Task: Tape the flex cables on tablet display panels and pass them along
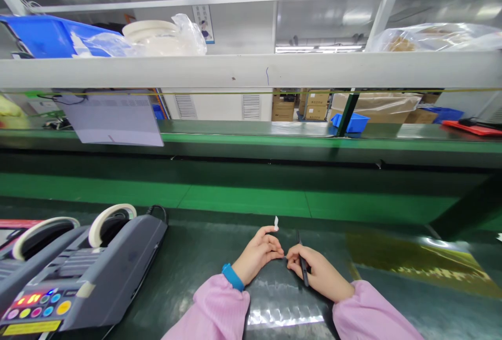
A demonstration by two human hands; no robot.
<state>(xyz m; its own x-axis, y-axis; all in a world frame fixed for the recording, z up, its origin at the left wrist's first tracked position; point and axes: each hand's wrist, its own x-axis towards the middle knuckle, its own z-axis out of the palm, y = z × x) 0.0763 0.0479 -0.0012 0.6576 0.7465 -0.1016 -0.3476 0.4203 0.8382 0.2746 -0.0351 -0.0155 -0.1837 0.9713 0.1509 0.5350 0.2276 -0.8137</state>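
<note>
My left hand [259, 252], with a blue band [232, 277] at the wrist, is over the dark green table in front of me. A small white strip [276, 223] stands up from its raised index fingertip. The other fingers are bent together and almost meet my right hand; whatever tiny thing lies between them is too small to make out. My right hand [316, 272] is closed around a slim black pen-like tool [303, 264], which slants upright through the fingers. Thumb and index fingertip of that hand are pinched together beside my left fingertips.
Two grey tape dispensers [117, 267] with cream tape rolls [112, 225] stand at left. A yellowish film sheet [419, 259] lies at right. A white panel [113, 117] hangs beneath the shelf beam [251, 71]. Above are a blue bin [43, 34] and plastic bags [439, 37].
</note>
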